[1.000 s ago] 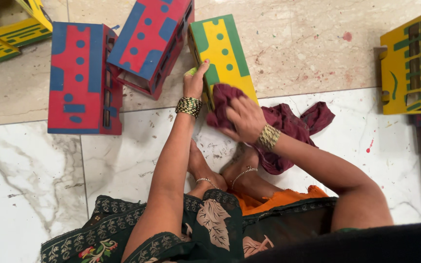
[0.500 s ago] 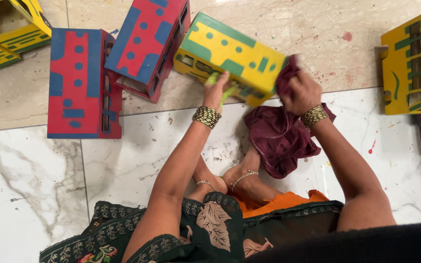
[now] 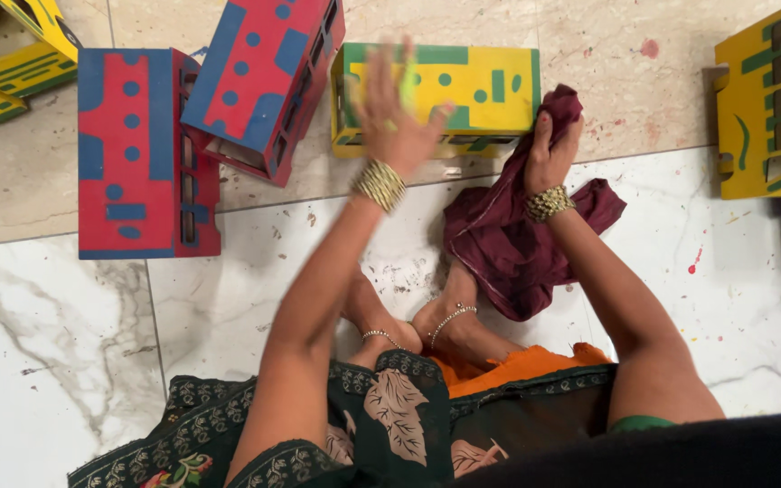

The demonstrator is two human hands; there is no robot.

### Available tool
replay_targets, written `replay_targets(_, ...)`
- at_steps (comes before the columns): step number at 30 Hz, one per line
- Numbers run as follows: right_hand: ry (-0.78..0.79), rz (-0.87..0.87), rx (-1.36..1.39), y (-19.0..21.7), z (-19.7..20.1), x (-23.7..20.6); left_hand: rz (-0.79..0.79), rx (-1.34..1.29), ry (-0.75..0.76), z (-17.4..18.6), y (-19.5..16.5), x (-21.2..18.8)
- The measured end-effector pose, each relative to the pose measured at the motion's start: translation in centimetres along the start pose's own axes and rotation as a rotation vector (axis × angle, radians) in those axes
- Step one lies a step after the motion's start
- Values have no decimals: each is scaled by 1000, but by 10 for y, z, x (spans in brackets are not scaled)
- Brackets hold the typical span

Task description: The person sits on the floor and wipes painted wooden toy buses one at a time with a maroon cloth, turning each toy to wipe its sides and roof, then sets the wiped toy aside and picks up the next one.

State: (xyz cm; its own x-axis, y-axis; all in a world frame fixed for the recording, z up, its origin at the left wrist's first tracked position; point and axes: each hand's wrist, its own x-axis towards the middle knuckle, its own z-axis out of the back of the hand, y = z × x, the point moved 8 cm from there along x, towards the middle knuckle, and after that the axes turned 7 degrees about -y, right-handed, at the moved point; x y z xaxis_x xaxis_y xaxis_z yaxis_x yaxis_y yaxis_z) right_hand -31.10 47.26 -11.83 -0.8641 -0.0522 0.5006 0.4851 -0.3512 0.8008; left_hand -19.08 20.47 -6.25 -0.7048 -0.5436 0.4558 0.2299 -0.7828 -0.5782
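We see the left hand point(image 3: 397, 108) raised with the arm stretched forward, palm down and fingers spread open, blurred, hovering over the yellow-and-green painted box point(image 3: 481, 90) that lies on its side on the floor; whether it touches the box we cannot tell. The right hand point(image 3: 551, 154), arm extended and wrist bent, is closed around a bunched maroon cloth point(image 3: 508, 244), pressing its top against the box's right end while the rest drapes down to the marble floor point(image 3: 65, 361) beside the bare feet point(image 3: 436, 330). Left of the left hand stand two red-and-blue boxes point(image 3: 142, 154), one tilted against the other. Far right of the right hand sits another yellow box point(image 3: 770, 99).
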Motion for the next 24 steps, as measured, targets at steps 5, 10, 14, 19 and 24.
replay_targets(5,-154,-163,92,-10,-29,22,-106,348,162,19,20,19)
replay_targets(10,-309,-334,293,-10,-58,34,35,355,284,24,23,-2)
replay_targets(14,-361,-411,417,18,-94,-11,72,339,169,27,29,-14)
replay_targets(19,-80,-231,377,104,-150,-112,240,593,284,10,56,-19)
replay_targets(24,129,-1,207,154,-158,-199,-7,466,18,32,58,-4)
